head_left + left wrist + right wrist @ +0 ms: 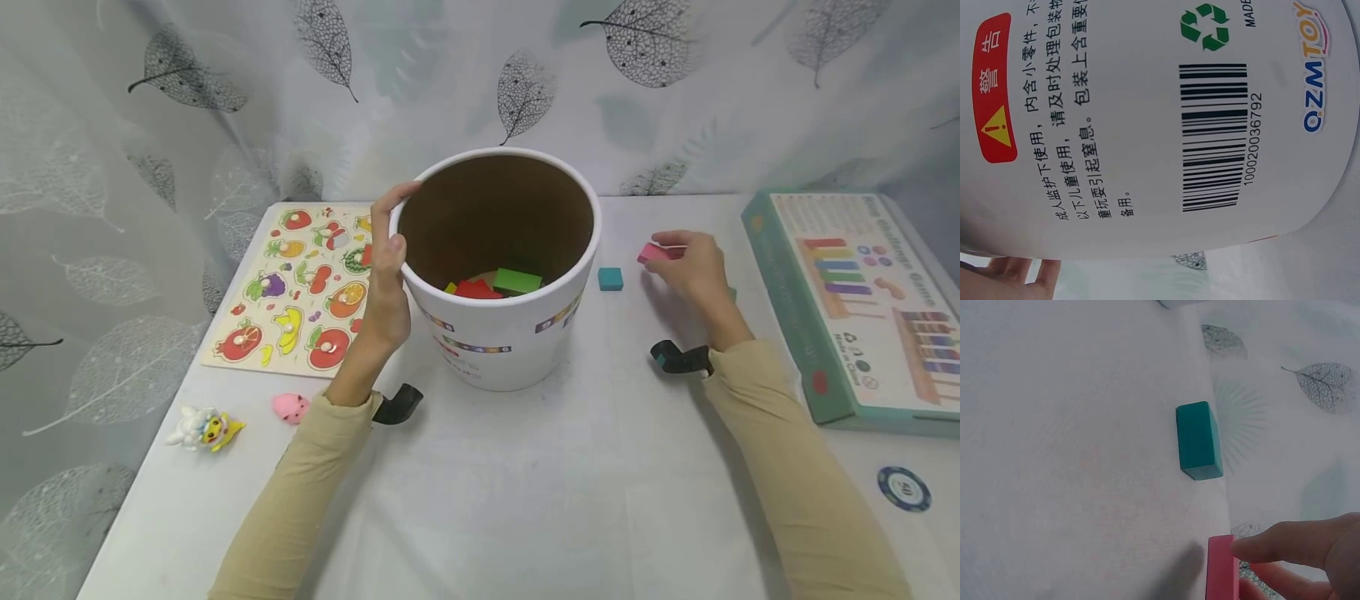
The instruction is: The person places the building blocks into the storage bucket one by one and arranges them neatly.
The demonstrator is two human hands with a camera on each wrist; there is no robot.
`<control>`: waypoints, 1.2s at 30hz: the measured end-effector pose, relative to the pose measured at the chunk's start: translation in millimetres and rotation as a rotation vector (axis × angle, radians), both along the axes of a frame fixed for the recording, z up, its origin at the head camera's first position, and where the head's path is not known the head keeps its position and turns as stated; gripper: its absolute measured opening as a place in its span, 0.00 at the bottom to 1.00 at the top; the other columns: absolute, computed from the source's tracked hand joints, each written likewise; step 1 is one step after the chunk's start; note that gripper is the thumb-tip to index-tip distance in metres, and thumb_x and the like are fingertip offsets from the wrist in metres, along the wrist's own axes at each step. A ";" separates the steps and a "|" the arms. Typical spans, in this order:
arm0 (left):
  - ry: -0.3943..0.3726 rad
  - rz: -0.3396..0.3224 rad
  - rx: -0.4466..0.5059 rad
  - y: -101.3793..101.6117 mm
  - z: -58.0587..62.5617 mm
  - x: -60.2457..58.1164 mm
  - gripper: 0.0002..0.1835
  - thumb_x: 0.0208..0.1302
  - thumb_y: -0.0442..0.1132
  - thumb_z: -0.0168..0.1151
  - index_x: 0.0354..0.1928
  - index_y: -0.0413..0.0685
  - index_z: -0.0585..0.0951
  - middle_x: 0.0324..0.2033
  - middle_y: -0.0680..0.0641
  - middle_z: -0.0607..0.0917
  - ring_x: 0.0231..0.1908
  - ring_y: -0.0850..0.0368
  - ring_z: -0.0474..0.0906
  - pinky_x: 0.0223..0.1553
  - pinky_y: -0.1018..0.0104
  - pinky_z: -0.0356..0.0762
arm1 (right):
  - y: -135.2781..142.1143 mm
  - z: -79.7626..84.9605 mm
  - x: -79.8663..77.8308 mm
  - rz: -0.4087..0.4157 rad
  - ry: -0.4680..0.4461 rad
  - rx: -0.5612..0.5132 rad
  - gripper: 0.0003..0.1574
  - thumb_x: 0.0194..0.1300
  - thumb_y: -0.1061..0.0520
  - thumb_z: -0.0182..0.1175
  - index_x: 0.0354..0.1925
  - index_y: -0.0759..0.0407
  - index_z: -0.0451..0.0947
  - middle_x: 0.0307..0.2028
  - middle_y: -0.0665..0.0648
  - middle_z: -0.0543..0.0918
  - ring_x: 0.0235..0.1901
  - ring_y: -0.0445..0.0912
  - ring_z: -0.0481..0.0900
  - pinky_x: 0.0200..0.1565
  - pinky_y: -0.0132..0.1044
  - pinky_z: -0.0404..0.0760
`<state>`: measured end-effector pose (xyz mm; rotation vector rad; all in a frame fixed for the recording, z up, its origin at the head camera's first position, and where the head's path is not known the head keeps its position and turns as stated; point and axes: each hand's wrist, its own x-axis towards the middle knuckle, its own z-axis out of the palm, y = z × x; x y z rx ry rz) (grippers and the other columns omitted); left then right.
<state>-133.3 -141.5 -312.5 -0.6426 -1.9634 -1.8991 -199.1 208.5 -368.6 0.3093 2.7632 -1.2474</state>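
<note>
A white bucket (504, 346) with printed labels stands in the middle of the table. My left hand (390, 279) grips its rim on the left side; in the left wrist view some fingers (1016, 275) show past the bucket's edge. Inside lie a green block (517, 282), a red block (477, 289) and a bit of yellow. To the right of the bucket, my right hand (693, 265) pinches a pink block (652, 252) between thumb and fingers. A teal block (610, 279) lies on the table between bucket and hand, also seen in the right wrist view (1199, 440).
A fruit puzzle board (300, 287) lies left of the bucket. Nearer are a pink toy (290, 407) and a white and yellow figurine (206, 428). At the right are a game box (832, 408) and a round chip (903, 489). A greenish piece shows partly behind my right wrist.
</note>
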 end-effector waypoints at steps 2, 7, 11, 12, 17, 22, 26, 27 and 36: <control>0.001 0.003 -0.001 0.0 0.1 0.1 0.41 0.60 0.69 0.43 0.70 0.53 0.59 0.66 0.47 0.67 0.65 0.48 0.64 0.64 0.45 0.64 | -0.1 -2.3 0.4 0.001 -0.003 0.017 0.32 0.65 0.60 0.56 0.67 0.63 0.68 0.63 0.72 0.71 0.58 0.63 0.69 0.59 0.52 0.73; -0.001 0.000 -0.003 0.5 0.3 0.2 0.41 0.60 0.67 0.43 0.70 0.52 0.59 0.66 0.48 0.67 0.64 0.49 0.64 0.64 0.48 0.65 | 0.8 -6.0 1.8 -0.005 0.009 0.053 0.32 0.64 0.64 0.54 0.67 0.63 0.68 0.64 0.72 0.70 0.59 0.63 0.67 0.64 0.57 0.69; -0.003 0.001 -0.002 0.8 0.4 0.2 0.40 0.61 0.66 0.42 0.70 0.51 0.58 0.65 0.48 0.67 0.64 0.49 0.64 0.64 0.47 0.64 | 0.1 -6.6 1.3 -0.011 0.014 0.056 0.31 0.64 0.65 0.56 0.66 0.63 0.69 0.63 0.71 0.70 0.59 0.63 0.67 0.64 0.57 0.69; -0.003 0.001 -0.003 0.8 0.2 0.1 0.40 0.61 0.66 0.42 0.70 0.51 0.58 0.66 0.48 0.67 0.64 0.49 0.63 0.64 0.47 0.64 | 0.2 -6.4 1.1 -0.010 0.017 0.055 0.31 0.64 0.65 0.56 0.66 0.64 0.69 0.63 0.71 0.71 0.59 0.63 0.68 0.64 0.57 0.69; 0.003 -0.002 -0.002 1.0 0.5 -1.0 0.41 0.61 0.66 0.42 0.70 0.50 0.58 0.66 0.47 0.67 0.64 0.49 0.64 0.64 0.48 0.64 | 3.5 1.1 3.4 0.028 0.031 0.026 0.31 0.66 0.62 0.57 0.67 0.63 0.68 0.61 0.70 0.72 0.58 0.62 0.69 0.63 0.55 0.71; 0.014 -0.005 0.009 0.5 1.4 -0.8 0.41 0.61 0.68 0.43 0.70 0.50 0.58 0.66 0.47 0.67 0.64 0.48 0.64 0.64 0.51 0.64 | 3.3 32.8 11.7 0.032 0.119 -0.047 0.31 0.69 0.55 0.56 0.68 0.57 0.68 0.63 0.65 0.73 0.57 0.57 0.72 0.58 0.44 0.75; 0.015 -0.004 0.009 -0.1 1.1 0.3 0.41 0.60 0.68 0.43 0.70 0.52 0.59 0.65 0.48 0.67 0.64 0.49 0.64 0.63 0.52 0.65 | -7.4 71.0 25.6 0.014 0.273 -0.159 0.30 0.66 0.52 0.61 0.66 0.50 0.72 0.62 0.58 0.76 0.51 0.46 0.77 0.48 0.27 0.76; 0.016 -0.004 0.011 -0.2 1.0 0.5 0.41 0.60 0.68 0.43 0.70 0.52 0.59 0.65 0.48 0.67 0.64 0.49 0.64 0.63 0.52 0.65 | -11.9 80.9 30.4 0.022 0.320 -0.198 0.30 0.66 0.52 0.62 0.65 0.49 0.73 0.62 0.57 0.76 0.50 0.44 0.76 0.47 0.24 0.76; 0.020 -0.005 0.015 0.0 -0.5 0.5 0.39 0.62 0.65 0.41 0.70 0.51 0.59 0.65 0.47 0.67 0.64 0.48 0.64 0.63 0.53 0.64 | -70.3 144.1 78.1 0.340 0.639 -0.604 0.29 0.59 0.68 0.64 0.60 0.60 0.77 0.56 0.58 0.77 0.54 0.50 0.75 0.50 0.24 0.78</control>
